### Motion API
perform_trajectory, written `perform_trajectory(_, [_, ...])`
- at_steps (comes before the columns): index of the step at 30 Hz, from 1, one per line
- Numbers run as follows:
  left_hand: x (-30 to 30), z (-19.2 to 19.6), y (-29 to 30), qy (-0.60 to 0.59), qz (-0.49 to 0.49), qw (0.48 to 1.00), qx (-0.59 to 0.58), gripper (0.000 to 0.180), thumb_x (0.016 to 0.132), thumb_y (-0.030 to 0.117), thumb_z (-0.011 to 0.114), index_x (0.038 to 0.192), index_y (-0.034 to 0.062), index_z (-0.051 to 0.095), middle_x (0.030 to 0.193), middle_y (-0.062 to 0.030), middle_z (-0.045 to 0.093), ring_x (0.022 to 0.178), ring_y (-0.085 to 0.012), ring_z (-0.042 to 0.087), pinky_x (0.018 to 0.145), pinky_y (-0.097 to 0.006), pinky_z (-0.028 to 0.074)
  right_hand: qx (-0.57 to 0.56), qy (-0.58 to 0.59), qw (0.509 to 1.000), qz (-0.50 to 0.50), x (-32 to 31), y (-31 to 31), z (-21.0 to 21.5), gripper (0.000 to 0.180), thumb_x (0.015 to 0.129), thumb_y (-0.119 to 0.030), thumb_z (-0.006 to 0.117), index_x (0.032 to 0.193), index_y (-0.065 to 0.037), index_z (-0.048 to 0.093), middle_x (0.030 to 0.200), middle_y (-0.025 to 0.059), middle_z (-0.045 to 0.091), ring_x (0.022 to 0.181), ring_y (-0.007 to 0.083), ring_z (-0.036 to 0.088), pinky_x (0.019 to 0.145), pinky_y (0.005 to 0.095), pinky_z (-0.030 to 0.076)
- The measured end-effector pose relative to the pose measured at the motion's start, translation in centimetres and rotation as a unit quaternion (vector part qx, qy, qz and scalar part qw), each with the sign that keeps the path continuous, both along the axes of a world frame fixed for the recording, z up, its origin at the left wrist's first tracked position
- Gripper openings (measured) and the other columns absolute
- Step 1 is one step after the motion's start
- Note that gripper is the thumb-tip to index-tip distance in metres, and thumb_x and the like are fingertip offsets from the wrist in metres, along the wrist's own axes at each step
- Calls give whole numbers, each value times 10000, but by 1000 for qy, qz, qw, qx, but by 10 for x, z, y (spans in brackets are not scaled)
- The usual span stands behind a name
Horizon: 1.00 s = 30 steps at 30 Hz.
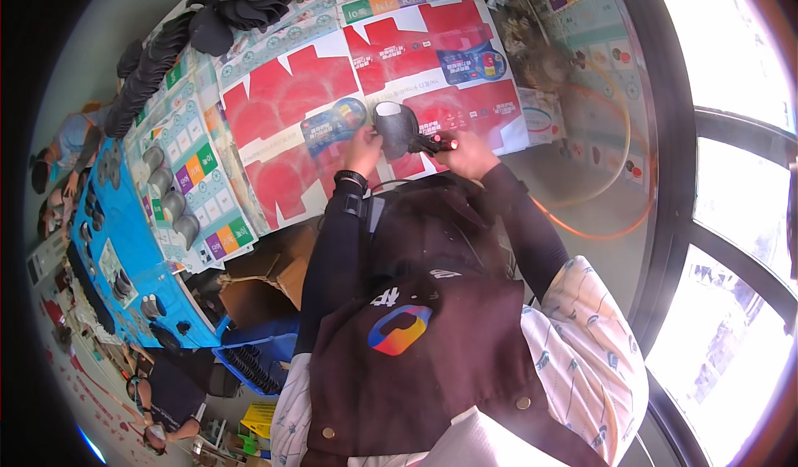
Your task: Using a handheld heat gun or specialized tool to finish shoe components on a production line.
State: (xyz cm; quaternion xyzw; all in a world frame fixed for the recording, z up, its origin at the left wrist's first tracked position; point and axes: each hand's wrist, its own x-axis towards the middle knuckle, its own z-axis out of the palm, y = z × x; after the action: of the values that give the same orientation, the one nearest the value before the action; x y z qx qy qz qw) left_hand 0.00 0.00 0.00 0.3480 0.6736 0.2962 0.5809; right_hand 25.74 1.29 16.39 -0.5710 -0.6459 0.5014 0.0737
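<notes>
My left hand [363, 150] pinches the edge of a dark grey, curved, cup-like piece [396, 131] with a pale patch at its top. Facing that piece from the right is a small black and red tool that looks like a spray gun [434, 143], gripped in my right hand [470, 156]. Its nozzle end is close to the piece; whether they touch I cannot tell. Both hands are over red and white printed cardboard sheets [287, 101], which have a hazy greyish film. An orange hose [582, 232] loops out by my right forearm.
Dark curved pieces are stacked in a long row [154, 68] and a heap [253, 1] at the back left. Several grey ones [173, 205] lie nearer. Beyond is a blue table [137, 255] with people beside it. A cardboard box [287, 280] and blue crate [278, 346] stand below; windows line the right.
</notes>
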Motion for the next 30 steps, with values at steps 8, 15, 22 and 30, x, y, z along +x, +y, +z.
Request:
perform_trajectory(8, [-1,-21,-5,106,-63,991,53,383,947,140,674,1287,-8,579,1078,-117,715,877,-181,718,706,-300,583,-42,-16,998,-46,2,-12,-18,338,836,-241,667,1087,-19,706,947,273,694,969,446,666,832,483,524])
perform_trajectory(15, [6,-24,0,133,-64,985,90,346,931,173,711,1216,5,609,1005,-101,733,804,-166,714,689,-300,572,20,-68,996,-51,3,3,-7,303,844,-243,652,1053,-32,708,928,299,672,942,477,641,804,519,515])
perform_trajectory(22, [11,-4,3,133,-58,986,78,358,925,248,741,1173,12,636,933,-81,744,777,-147,713,673,-285,563,76,-86,989,-93,4,10,-3,254,867,-241,623,978,-21,683,923,299,659,936,491,628,786,544,509])
perform_trajectory(30, [3,-14,4,160,-46,984,72,350,961,271,704,1169,-2,633,931,-101,739,721,-152,704,664,-294,564,-52,-6,995,-81,-10,7,1,282,842,-264,662,933,0,704,776,222,686,750,392,680,713,462,524])
